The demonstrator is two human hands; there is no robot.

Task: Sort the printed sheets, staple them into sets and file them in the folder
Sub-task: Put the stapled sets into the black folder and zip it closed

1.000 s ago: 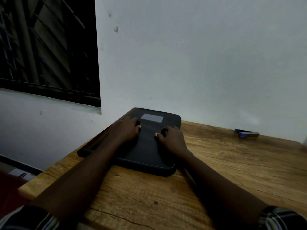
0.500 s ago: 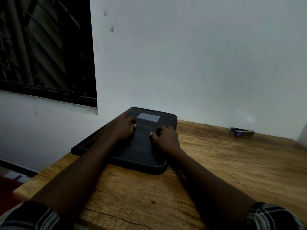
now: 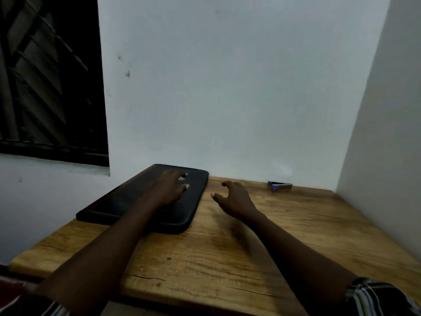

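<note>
A closed black folder [image 3: 127, 201] lies flat on the wooden table [image 3: 284, 236], at its far left by the wall. My left hand [image 3: 169, 189] rests on top of the folder near its far end, fingers spread over the pale label. Just right of the folder's edge, my right hand [image 3: 232, 197] hovers over the bare wood with its fingers loosely curved, holding nothing. A small blue and grey stapler [image 3: 279, 185] sits against the back wall, to the right of my right hand. No printed sheets are visible.
A white wall runs along the back of the table and another closes its right side. A dark louvred window [image 3: 50, 76] is at the upper left. The table's front edge is close to me.
My right hand has lifted off the folder and moved right over the table. My left hand has slid farther up the folder. The view has tilted up and to the right.
</note>
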